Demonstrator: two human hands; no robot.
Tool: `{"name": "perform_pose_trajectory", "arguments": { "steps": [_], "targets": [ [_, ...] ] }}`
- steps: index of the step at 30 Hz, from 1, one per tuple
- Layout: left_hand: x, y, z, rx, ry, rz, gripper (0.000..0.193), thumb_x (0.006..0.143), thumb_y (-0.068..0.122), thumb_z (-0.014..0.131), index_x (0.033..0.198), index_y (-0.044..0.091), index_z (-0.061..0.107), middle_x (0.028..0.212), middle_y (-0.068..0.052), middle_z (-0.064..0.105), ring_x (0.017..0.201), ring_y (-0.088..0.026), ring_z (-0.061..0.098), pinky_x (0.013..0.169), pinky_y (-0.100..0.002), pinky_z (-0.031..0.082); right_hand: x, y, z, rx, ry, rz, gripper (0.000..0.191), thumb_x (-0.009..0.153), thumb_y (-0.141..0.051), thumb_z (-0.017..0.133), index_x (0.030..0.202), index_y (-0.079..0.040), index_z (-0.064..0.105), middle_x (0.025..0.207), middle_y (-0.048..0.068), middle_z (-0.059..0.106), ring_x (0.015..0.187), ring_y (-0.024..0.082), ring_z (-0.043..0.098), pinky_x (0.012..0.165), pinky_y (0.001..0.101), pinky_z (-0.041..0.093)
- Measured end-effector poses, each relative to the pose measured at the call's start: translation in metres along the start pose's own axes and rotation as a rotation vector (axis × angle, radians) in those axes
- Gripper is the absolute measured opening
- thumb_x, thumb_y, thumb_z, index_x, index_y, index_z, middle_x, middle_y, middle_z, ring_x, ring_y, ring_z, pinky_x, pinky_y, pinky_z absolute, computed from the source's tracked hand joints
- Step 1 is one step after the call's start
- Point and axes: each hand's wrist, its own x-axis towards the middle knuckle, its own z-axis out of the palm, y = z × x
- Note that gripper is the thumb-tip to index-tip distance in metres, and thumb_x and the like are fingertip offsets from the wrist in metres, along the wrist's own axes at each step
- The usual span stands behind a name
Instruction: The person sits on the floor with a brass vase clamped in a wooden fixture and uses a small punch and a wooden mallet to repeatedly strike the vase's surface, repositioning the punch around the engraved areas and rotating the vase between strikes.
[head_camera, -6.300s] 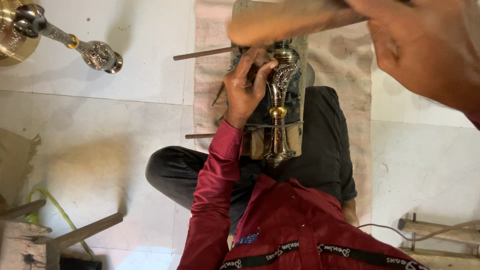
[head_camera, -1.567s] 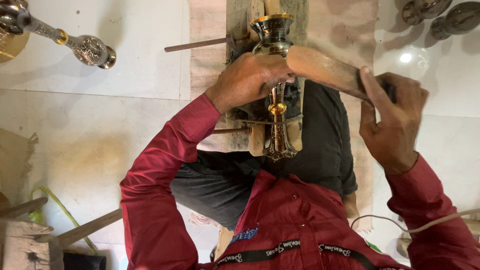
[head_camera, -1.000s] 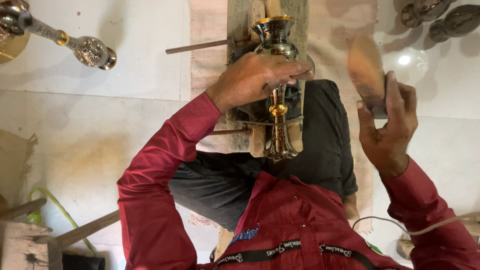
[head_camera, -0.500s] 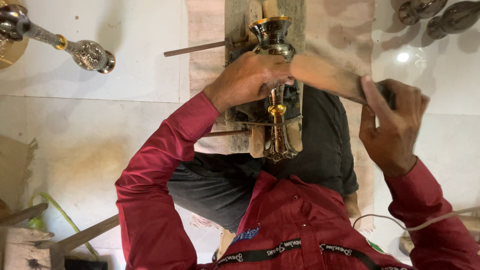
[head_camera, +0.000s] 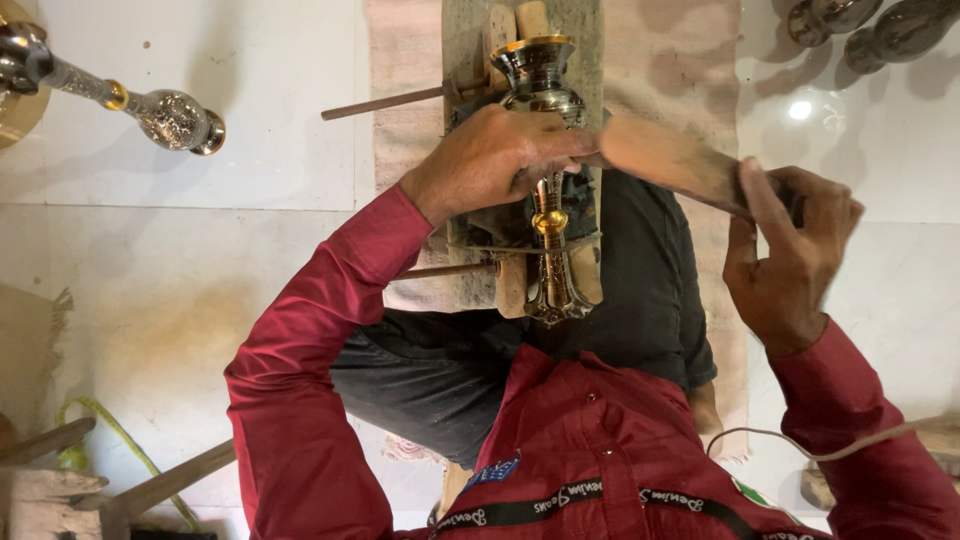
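An ornate silver and brass metal stem (head_camera: 541, 80) lies lengthwise on a wooden block (head_camera: 466, 40) over my lap. My left hand (head_camera: 495, 160) is closed around the stem's middle and hides that part. My right hand (head_camera: 790, 255) grips the handle end of a flat wooden bat (head_camera: 668, 160). The bat slants up to the left, and its far end meets the stem right beside my left fingers.
A second ornate stem (head_camera: 165, 115) lies on the white tiled floor at top left. Rounded metal parts (head_camera: 870, 25) sit at top right. Two thin metal rods (head_camera: 385, 100) stick out left from the block. Wooden scraps (head_camera: 60, 480) and a green cord lie bottom left.
One second ago the bat stood lifted away from the stem. My right hand has brought it down leftward onto the stem. My left hand keeps its hold.
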Motion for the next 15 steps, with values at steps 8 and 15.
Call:
{"name": "perform_pose_trajectory", "arguments": {
  "steps": [8,15],
  "targets": [
    [0.0,0.001,-0.004,-0.03,0.015,0.032,0.053,0.092,0.013,0.077,0.142,0.022,0.062,0.111,-0.005,0.076,0.093,-0.023,0.076,0.079,-0.035,0.064,-0.006,-0.004,-0.004,0.223,0.051,0.063,0.063,0.101,0.007,0.072,0.158,-0.01,0.048,0.131,0.018,0.057,0.118,0.031,0.056,0.099,0.0417,0.047],
    [0.002,0.003,-0.009,-0.026,0.024,0.079,0.047,0.1,0.015,0.076,0.144,0.022,0.06,0.112,-0.004,0.076,0.095,-0.023,0.076,0.081,-0.036,0.064,-0.014,-0.002,0.001,0.334,0.108,0.096,0.056,0.106,0.006,0.069,0.157,-0.006,0.047,0.133,0.021,0.055,0.124,0.031,0.055,0.1,0.0384,0.05]
  ]
}}
